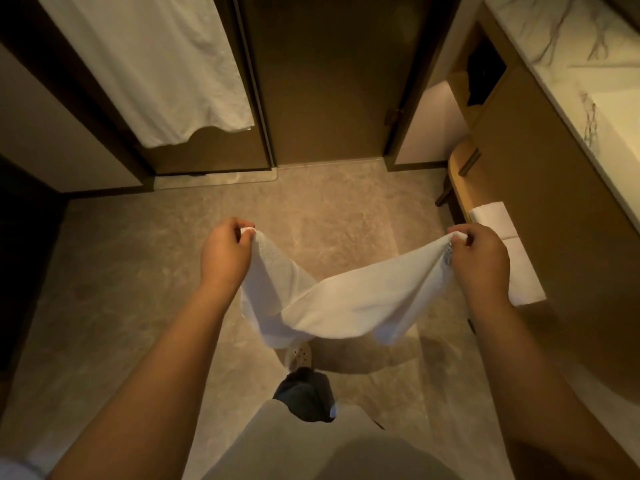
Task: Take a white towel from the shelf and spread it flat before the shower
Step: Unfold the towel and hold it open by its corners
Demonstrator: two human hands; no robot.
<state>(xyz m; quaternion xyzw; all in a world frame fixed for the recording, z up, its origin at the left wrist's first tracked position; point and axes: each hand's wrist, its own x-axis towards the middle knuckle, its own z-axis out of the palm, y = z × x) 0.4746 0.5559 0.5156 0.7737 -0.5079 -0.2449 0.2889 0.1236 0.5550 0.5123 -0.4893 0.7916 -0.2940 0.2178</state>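
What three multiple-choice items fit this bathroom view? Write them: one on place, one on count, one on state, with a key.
1. Where are the folded white towels?
A. On the low shelf at the right
B. On the floor by the door
C. Over the person's arm

2. How many hands grip the white towel?
A. None
B. One
C. Two

3. What state is the held towel in?
A. Flat on the floor
B. Sagging in the air
C. Tightly rolled

Key: 1 A, they lie beside the vanity; 2 C, the left hand and right hand each pinch a corner; 3 B, its middle droops above the tiled floor.
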